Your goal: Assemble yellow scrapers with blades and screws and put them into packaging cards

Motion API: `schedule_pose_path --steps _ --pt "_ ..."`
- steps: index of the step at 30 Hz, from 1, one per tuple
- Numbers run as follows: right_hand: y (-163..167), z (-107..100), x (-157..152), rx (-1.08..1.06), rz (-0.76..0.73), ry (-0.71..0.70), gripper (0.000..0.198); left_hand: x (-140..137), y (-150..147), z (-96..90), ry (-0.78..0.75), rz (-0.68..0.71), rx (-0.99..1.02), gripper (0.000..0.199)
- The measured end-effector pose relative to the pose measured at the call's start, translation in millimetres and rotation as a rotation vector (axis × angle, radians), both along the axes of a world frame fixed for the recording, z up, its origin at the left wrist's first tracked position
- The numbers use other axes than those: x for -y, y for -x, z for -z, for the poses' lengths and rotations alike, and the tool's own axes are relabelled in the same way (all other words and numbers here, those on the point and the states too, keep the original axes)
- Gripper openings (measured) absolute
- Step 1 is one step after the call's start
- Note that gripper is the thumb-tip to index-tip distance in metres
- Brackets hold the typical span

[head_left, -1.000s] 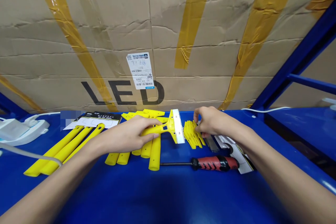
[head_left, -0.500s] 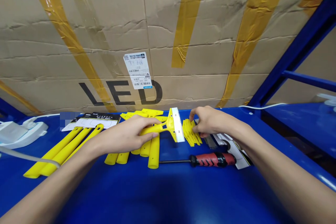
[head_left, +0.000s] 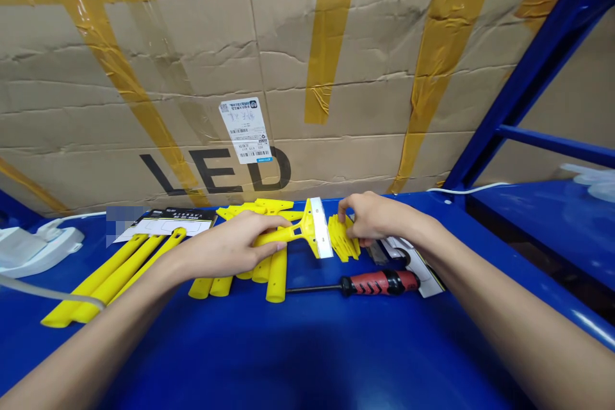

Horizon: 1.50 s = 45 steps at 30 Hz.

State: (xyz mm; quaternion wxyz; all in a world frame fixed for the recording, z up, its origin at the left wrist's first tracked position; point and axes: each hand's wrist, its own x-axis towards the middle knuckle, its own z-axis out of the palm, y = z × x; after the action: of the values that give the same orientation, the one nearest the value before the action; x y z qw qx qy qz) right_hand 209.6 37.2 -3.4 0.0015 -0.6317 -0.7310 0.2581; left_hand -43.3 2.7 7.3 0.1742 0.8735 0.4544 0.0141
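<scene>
My left hand (head_left: pixel 240 243) is closed round the handle of a yellow scraper (head_left: pixel 300 230), its head to the right with a pale, flat blade (head_left: pixel 322 228) across the end. Over a small pile of thin yellow plastic pieces (head_left: pixel 342 242), just right of that blade, is my right hand (head_left: pixel 368 216). Its thumb and index finger pinch at the top of the pile; the other fingers are curled and partly hidden. Several more yellow scraper handles (head_left: pixel 276 275) lie under and beyond my left hand.
A screwdriver (head_left: pixel 379 283) with a red and black grip lies in front of the pile. Packaging cards (head_left: pixel 425 272) are under my right forearm. At left are yellow handles (head_left: pixel 103 275), a printed card (head_left: pixel 175 221) and a white power strip (head_left: pixel 43 246). A taped carton (head_left: pixel 298 77) stands behind.
The whole view has shifted slightly left. My right hand stays at the yellow pieces, its fingers a little lower into the pile. My left hand keeps hold of the scraper.
</scene>
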Motion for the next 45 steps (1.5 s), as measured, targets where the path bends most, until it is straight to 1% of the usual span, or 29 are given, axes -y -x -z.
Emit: schedule_pose_path --steps 2,4,6,8,11,12,13,15,16,20,22,23,26,27,29,31,35,38,42,45 --pt "-3 -1 0 0.001 -0.031 -0.003 0.018 1 -1 -1.1 0.0 -0.004 -0.007 0.049" --pt "-7 -3 0 -0.004 -0.062 -0.027 0.008 2 -1 -2.1 0.007 -0.006 -0.002 0.05" --pt "-11 -6 -2 -0.017 -0.08 -0.077 0.01 3 -1 -2.9 0.005 -0.004 0.011 0.05" --pt "-15 -11 -3 -0.043 -0.071 -0.169 0.018 3 -1 -3.4 0.003 0.0 0.019 0.049" --pt "-16 -15 -4 -0.122 -0.018 -0.297 0.05 2 -1 -3.6 0.013 0.018 0.023 0.047" --pt "-16 -16 -4 -0.155 0.001 -0.311 0.053 2 -1 -3.6 0.019 0.027 0.024 0.046" --pt "-16 -16 -5 -0.187 0.019 -0.312 0.047 2 -1 -3.6 0.023 0.035 0.027 0.046" --pt "-16 -14 -6 -0.248 0.051 -0.299 0.023 2 -1 -3.6 0.031 0.034 0.03 0.045" --pt "-16 -13 -7 -0.279 0.064 -0.296 0.017 1 -1 -3.5 0.035 0.025 0.03 0.045" --pt "-16 -10 -9 -0.406 0.071 -0.29 0.03 1 -1 -3.3 0.04 0.01 0.035 0.045" --pt "-17 -11 -7 -0.487 0.041 -0.247 0.036 1 0 -3.3 0.03 0.025 0.038 0.044" --pt "-17 -12 -6 -0.548 0.016 -0.203 0.037 1 0 -3.2 0.025 0.03 0.036 0.045" --pt "-18 -14 -3 -0.781 -0.053 -0.026 0.035 1 2 -3.3 0.021 0.019 0.021 0.046" --pt "-17 -14 -3 -0.844 -0.05 0.019 0.034 1 3 -3.3 0.022 0.005 0.019 0.046" --pt "-17 -14 -3 -0.903 -0.014 0.057 0.041 1 5 -3.2 0.026 -0.027 0.022 0.048" --pt "-15 -13 -4 -0.906 0.023 0.079 0.047 0 7 -3.0 0.032 -0.043 0.022 0.049" --pt "-9 -5 -7 -0.886 0.071 0.184 0.04 -1 9 -2.1 0.016 -0.012 0.006 0.049" --pt "-2 2 -7 -0.886 0.087 0.233 0.046 -2 9 -1.9 -0.014 -0.012 0.01 0.047" --pt "6 8 -3 -0.854 0.094 0.25 0.053 -1 9 -3.1 -0.008 -0.015 0.038 0.046" --pt "9 9 -2 -0.844 0.081 0.223 0.054 -1 9 -4.1 0.001 -0.005 0.046 0.044"
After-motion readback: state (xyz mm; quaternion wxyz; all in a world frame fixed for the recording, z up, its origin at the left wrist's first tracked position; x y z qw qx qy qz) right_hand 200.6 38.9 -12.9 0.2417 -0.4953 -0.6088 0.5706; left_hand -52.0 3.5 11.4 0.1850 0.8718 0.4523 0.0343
